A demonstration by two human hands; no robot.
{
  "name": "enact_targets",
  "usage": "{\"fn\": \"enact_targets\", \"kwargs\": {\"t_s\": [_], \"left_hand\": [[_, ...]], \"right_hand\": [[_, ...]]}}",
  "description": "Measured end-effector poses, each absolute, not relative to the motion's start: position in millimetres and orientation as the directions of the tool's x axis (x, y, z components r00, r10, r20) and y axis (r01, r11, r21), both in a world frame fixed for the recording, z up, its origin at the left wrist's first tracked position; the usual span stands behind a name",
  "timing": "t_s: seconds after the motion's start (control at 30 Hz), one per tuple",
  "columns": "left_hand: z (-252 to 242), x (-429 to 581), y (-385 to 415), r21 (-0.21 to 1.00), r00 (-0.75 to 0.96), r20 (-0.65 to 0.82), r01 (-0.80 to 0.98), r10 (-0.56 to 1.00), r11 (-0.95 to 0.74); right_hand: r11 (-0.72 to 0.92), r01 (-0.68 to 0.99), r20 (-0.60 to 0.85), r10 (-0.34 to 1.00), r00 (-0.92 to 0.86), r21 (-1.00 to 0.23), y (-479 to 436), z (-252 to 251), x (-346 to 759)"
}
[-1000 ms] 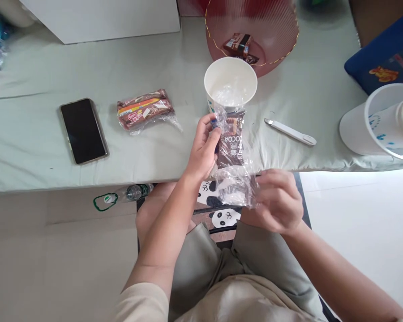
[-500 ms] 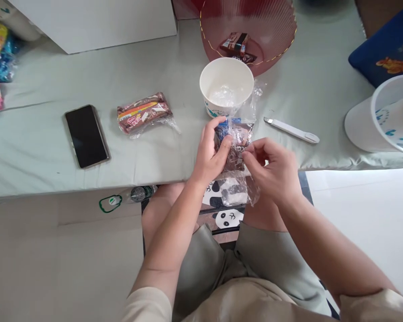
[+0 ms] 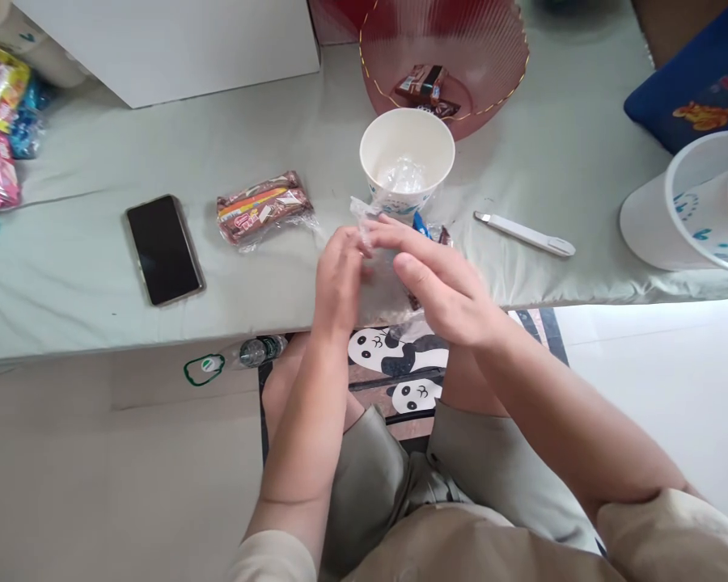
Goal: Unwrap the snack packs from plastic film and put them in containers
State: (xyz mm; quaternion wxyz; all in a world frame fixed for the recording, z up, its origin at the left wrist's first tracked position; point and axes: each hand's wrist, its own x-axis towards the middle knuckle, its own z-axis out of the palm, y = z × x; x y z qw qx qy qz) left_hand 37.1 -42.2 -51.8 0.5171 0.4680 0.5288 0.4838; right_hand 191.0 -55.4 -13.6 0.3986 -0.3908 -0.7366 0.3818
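Both my hands meet just in front of a white paper cup [image 3: 407, 149], over the near edge of the table. My left hand [image 3: 338, 279] has its fingers closed on a clear plastic wrapper [image 3: 364, 220] that sticks up above them. My right hand [image 3: 438, 279] lies across a brown cocoa snack pack [image 3: 432, 234], fingers extended over it and pinching the wrapper near the left hand. Most of the pack is hidden under my hands. Crumpled clear plastic lies inside the cup.
A wrapped snack bar [image 3: 262, 208] and a black phone [image 3: 163, 250] lie left on the pale green table [image 3: 66, 267]. A white utility knife [image 3: 525, 234] lies to the right. Behind the cup is a red basket [image 3: 485, 56] with brown packs. Stacked white cups [image 3: 697, 210] lie far right.
The hands came together and moved left and up toward the cup. The right hand swung over the pack, which is now mostly covered; the hanging wrapper is drawn up.
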Motion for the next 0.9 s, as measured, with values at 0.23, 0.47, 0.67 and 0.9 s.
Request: {"fn": "enact_targets", "kwargs": {"t_s": [0.23,0.47,0.67,0.9], "left_hand": [[-29,21,-44,0.975,-0.024,-0.221,0.027,0.975,0.222],[-51,-19,-33,0.911,0.054,-0.288,0.323,0.956,0.256],[-47,-43,-29,0.844,-0.076,-0.185,0.498,0.980,0.198],[2,-4,-62,0.787,0.147,0.494,0.343,0.857,-0.513]], "right_hand": [[0.549,0.327,0.284,0.753,-0.594,-0.769,-62,-5,188],[0.467,0.686,0.320,0.884,-0.341,-0.558,-73,-32,229],[0.500,0.691,0.384,0.861,-0.333,-0.522,-80,-50,246],[0.548,0.662,0.396,0.834,-0.385,-0.511,-82,-58,241]]}}
